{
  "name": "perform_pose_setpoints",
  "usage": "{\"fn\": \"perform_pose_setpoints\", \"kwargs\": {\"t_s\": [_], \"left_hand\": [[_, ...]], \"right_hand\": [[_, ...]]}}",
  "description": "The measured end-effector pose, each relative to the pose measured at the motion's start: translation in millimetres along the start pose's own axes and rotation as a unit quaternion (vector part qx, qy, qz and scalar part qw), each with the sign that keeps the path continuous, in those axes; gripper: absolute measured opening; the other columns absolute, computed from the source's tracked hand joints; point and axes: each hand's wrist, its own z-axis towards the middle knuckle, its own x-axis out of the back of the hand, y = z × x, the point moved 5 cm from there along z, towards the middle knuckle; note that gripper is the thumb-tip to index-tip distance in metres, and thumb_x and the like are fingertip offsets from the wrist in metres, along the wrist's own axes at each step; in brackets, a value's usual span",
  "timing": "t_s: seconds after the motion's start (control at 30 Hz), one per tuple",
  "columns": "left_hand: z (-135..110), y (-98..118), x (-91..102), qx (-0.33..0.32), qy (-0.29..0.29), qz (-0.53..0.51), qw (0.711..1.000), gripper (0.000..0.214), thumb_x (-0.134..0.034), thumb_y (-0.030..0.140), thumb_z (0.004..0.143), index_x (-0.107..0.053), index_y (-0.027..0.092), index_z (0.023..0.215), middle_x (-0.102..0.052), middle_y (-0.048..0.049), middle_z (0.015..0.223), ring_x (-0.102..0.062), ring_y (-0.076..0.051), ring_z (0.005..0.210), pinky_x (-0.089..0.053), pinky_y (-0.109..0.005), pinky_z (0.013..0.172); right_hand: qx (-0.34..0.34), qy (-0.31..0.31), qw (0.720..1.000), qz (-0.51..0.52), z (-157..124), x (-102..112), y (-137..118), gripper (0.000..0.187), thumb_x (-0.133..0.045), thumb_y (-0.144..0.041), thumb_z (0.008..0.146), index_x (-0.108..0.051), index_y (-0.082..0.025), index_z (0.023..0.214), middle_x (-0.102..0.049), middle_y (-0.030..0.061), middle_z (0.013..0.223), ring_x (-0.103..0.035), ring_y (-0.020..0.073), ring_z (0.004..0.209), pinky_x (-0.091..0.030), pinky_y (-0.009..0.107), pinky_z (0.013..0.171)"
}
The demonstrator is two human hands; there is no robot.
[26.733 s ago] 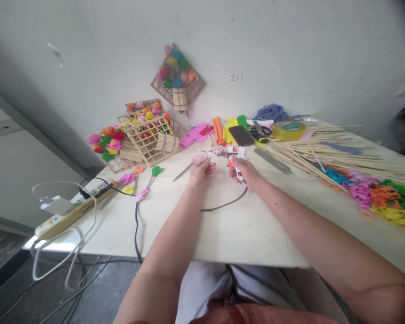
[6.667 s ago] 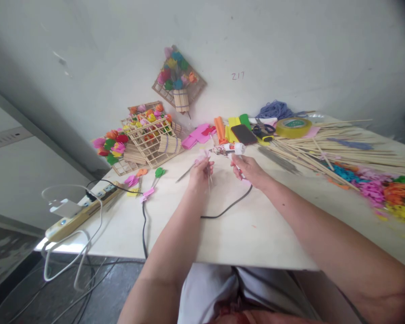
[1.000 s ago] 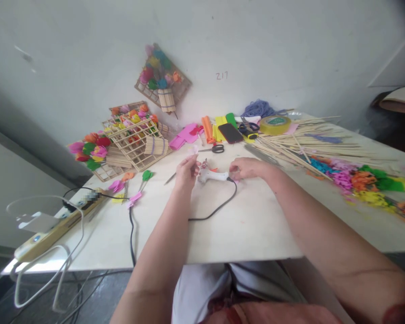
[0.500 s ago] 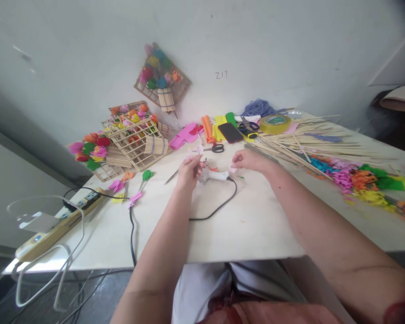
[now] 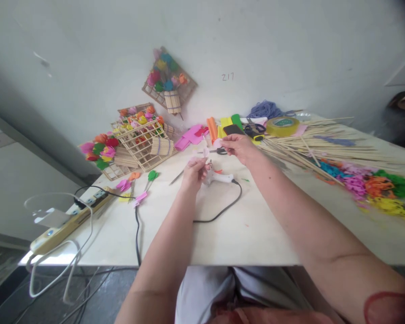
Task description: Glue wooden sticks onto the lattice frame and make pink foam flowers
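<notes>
My left hand (image 5: 195, 173) is closed in a pinch around the base of a pale pink paper flower (image 5: 205, 153), whose petals stick up above the fingertips. Between the thumb and fingers of my right hand (image 5: 238, 146) is a small pale pink paper petal (image 5: 218, 143), held up just right of the flower and apart from it. A white glue gun (image 5: 222, 178) lies on the table beside my left hand, its front end partly hidden by that hand. Dark-handled scissors (image 5: 220, 151) lie behind, partly covered by my right hand.
Bamboo lattice panels with paper flowers (image 5: 141, 135) lean at the back left. A power strip (image 5: 70, 220) with cables lies at the left edge. Thin wooden sticks (image 5: 327, 144), clear yellow tape (image 5: 282, 126) and colourful paper pieces (image 5: 378, 185) spread over the right side.
My right hand has lifted the pale pink petal up and left, from beside the glue gun to near the flower. My left hand keeps its hold. The view has shifted slightly.
</notes>
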Motion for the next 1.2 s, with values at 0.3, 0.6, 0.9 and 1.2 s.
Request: {"fn": "perform_pose_setpoints", "kwargs": {"t_s": [0.3, 0.6, 0.9, 1.2], "left_hand": [[1.9, -6.4, -1.1, 0.010, -0.018, 0.007, 1.000, 0.019, -0.070, 0.024, 0.062, -0.060, 0.011, 0.072, -0.056, 0.0015, 0.050, -0.039, -0.002, 0.032, -0.016, -0.016, 0.029], [2.3, -7.6, -1.0, 0.009, -0.009, 0.002, 1.000, 0.020, -0.068, 0.023, 0.063, -0.062, 0.010, 0.077, -0.056, 0.0009, 0.049, -0.038, -0.003, 0.031, -0.015, -0.017, 0.029], [1.4, -8.6, -2.5, 0.017, -0.018, 0.001, 1.000, 0.023, -0.068, 0.023, 0.063, -0.061, 0.009, 0.079, -0.056, 0.0015, 0.049, -0.038, -0.002, 0.031, -0.016, -0.016, 0.029], [1.7, -9.4, -3.4, 0.018, -0.034, 0.000, 0.999, 0.024, -0.066, 0.022, 0.064, -0.060, 0.008, 0.081, -0.057, 0.0015, 0.049, -0.039, -0.002, 0.031, -0.016, -0.016, 0.029]], "right_hand": [[0.010, -0.019, 1.000, -0.022, -9.1, -10.1, -0.6, 0.017, -0.072, -0.019, 0.057, -0.060, -0.013, 0.069, -0.056, -0.0032, 0.057, -0.042, 0.0032, 0.044, -0.030, 0.016, 0.038], [0.017, -0.034, 0.997, -0.068, -14.5, -22.5, 6.5, 0.014, -0.070, -0.019, 0.058, -0.062, -0.014, 0.067, -0.056, -0.0026, 0.056, -0.041, 0.0039, 0.044, -0.029, 0.017, 0.037], [0.033, -0.025, 0.996, -0.075, -11.1, -20.1, 10.8, 0.013, -0.071, -0.019, 0.057, -0.064, -0.014, 0.067, -0.056, -0.0017, 0.054, -0.040, 0.0046, 0.042, -0.027, 0.018, 0.036], [0.065, 0.000, 0.989, -0.131, -15.1, -21.2, 4.7, 0.014, -0.071, -0.025, 0.058, -0.067, -0.015, 0.067, -0.056, -0.0007, 0.054, -0.041, 0.0064, 0.044, -0.029, 0.022, 0.040]]}}
